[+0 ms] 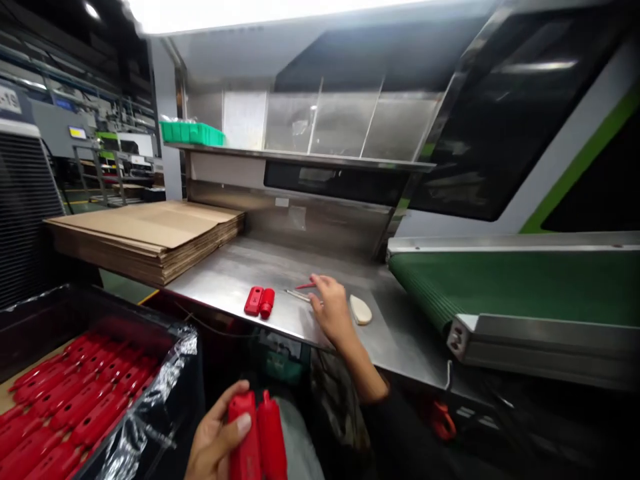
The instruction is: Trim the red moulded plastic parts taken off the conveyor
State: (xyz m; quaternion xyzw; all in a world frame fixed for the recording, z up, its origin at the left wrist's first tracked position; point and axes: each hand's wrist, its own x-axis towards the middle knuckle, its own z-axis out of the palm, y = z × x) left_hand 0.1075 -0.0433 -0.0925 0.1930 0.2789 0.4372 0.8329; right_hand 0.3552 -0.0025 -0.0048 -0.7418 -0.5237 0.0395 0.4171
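My left hand [217, 433], low in the view, is closed around a red moulded plastic part [245, 437], thumb on top. Right beside that part is a second, rounder red plastic piece [271, 437]; whether the two are joined I cannot tell. My right hand [330, 307] is over the metal table, thumb and forefinger apart. At its fingertips lie a thin red stick [304, 286] and a slim silver tool [296, 294], their ends partly hidden by the fingers. To its left rests a pair of red plastic pieces [260, 302]; to its right, a cream-coloured rounded pad [361, 310].
Flat cardboard sheets [150, 230] are stacked on the table's left. A dark plastic-lined bin [187, 373] with rows of red parts stands at lower left. On the right runs a green conveyor belt [525, 280]. The shelf [300, 155] carries a green basket [193, 133].
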